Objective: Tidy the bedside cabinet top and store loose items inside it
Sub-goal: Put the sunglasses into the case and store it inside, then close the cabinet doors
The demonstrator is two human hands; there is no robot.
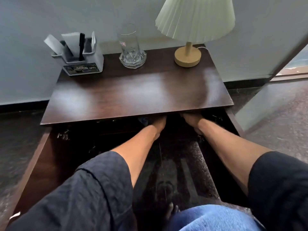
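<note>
Reaching under the front edge of the bedside cabinet top, both forearms run into the dark, open cabinet below. We see only the back of the left hand and the back of the right hand. The two lie near each other, just under the middle of the top's front edge. The fingers of both hands are hidden beneath the top, so we cannot tell how far they are spread or whether they have hold of anything.

Three things stand on the top, all along its back edge by the wall. A grey organiser sits at the left corner and holds a black pen and some paper slips. A clear glass stands upright in the middle. A lamp with a round wooden base and a pleated pale shade stands at the right. The front part of the top is bare, glossy dark wood.

An open brown door swings out on the left side of the cabinet. Inside, we make out a few small pale bits at the left and something bluish just left of the left hand, but both are too dark to name. Dark sleeves cover the upper arms, and blue jeans show at the bottom edge.
</note>
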